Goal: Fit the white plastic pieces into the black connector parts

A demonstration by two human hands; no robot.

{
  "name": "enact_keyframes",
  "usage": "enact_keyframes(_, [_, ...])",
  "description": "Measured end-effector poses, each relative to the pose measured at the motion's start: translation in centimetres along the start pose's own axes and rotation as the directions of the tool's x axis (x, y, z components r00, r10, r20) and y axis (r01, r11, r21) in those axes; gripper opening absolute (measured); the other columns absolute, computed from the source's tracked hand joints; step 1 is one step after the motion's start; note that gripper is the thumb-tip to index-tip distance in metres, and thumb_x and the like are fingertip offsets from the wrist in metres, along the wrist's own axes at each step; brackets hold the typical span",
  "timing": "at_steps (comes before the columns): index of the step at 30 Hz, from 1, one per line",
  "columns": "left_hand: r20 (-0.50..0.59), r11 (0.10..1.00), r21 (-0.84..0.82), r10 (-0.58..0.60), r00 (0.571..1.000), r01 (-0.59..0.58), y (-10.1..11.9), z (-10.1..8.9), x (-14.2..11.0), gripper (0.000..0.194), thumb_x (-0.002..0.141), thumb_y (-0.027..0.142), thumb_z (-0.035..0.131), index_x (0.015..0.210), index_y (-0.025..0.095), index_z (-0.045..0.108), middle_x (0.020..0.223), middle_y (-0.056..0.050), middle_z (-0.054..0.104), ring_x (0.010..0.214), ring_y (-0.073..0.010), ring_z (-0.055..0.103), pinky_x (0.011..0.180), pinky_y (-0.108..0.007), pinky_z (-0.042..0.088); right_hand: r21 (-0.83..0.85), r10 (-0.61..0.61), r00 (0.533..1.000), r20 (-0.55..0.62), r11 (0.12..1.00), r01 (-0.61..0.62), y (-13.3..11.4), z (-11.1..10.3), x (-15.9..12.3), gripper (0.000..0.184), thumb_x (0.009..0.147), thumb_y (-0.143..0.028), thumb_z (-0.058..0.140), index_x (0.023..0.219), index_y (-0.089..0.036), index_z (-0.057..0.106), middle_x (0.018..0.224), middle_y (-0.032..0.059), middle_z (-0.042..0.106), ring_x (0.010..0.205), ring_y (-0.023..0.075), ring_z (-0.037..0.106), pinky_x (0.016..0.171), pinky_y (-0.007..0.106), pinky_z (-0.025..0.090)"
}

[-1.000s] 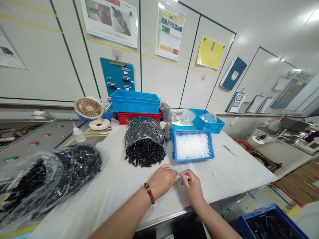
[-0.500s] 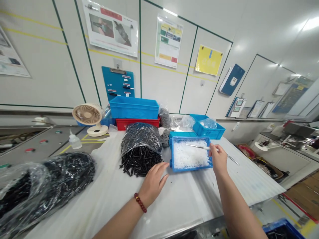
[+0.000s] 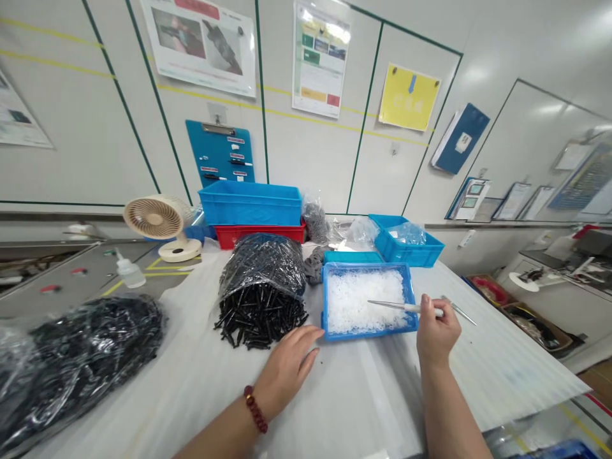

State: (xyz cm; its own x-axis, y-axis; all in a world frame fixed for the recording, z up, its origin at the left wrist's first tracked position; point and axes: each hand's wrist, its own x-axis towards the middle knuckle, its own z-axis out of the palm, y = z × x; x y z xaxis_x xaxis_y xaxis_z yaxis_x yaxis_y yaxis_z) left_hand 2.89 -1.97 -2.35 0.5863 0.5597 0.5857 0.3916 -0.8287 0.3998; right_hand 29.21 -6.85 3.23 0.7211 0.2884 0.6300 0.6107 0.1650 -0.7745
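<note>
My right hand is shut on a thin metal-tipped tool with a white grip, whose point reaches over a blue plastic tray. The tray is heaped with small white plastic pieces. My left hand lies open on the white table sheet, fingertips close to the tray's front corner, touching nothing else I can see. Left of it stands a clear plastic bag of black plastic parts, with the parts spilling from its mouth. A beaded red bracelet circles my left wrist.
A second bag of black parts lies at the left. Slim metal tweezers rest right of the tray. Behind stand a blue crate on a red crate, another blue crate, a small fan and a dropper bottle.
My right hand has slid from the tray's far side toward its right edge, the tool now lying nearly level over the white pieces. A second earlier both hands were together at the table's front. The view has shifted slightly.
</note>
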Motion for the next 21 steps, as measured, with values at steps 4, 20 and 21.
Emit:
enact_keyframes(4, [0.003,1.000,0.001,-0.012,1.000,0.012,-0.3,-0.1,-0.1,0.029,0.088,0.020,0.039,0.113,0.019,0.052,0.109,-0.009,0.058,0.102,-0.0206,0.054,0.089,-0.037,0.048,-0.085,-0.078,0.996,0.046,0.993,0.082,-0.4,-0.1,-0.5,0.035,0.077,-0.049,0.049,0.058,-0.020,0.046,0.049,-0.0042,0.042,0.045,0.0097,0.034,0.046,0.024,0.027])
enact_keyframes(20, [0.004,1.000,-0.009,0.006,1.000,-0.006,-0.4,-0.1,-0.2,0.028,0.088,0.019,0.038,0.112,0.019,0.053,0.107,-0.008,0.058,0.098,-0.0195,0.056,0.085,-0.033,0.049,0.018,0.262,0.944,0.202,0.962,-0.271,1.1,1.8,-0.5,0.031,0.073,-0.046,0.054,0.057,-0.021,0.043,0.041,-0.0087,0.030,0.040,0.0088,0.028,0.040,0.022,0.023])
enact_keyframes(21, [0.000,1.000,-0.004,0.009,1.000,-0.009,-0.4,-0.1,-0.2,0.028,0.088,0.019,0.038,0.111,0.019,0.054,0.107,-0.008,0.059,0.098,-0.0195,0.056,0.085,-0.033,0.049,0.057,0.318,0.931,0.176,0.941,-0.333,1.4,1.8,-0.3,0.032,0.073,-0.046,0.054,0.057,-0.021,0.042,0.041,-0.0090,0.030,0.039,0.0085,0.027,0.039,0.022,0.022])
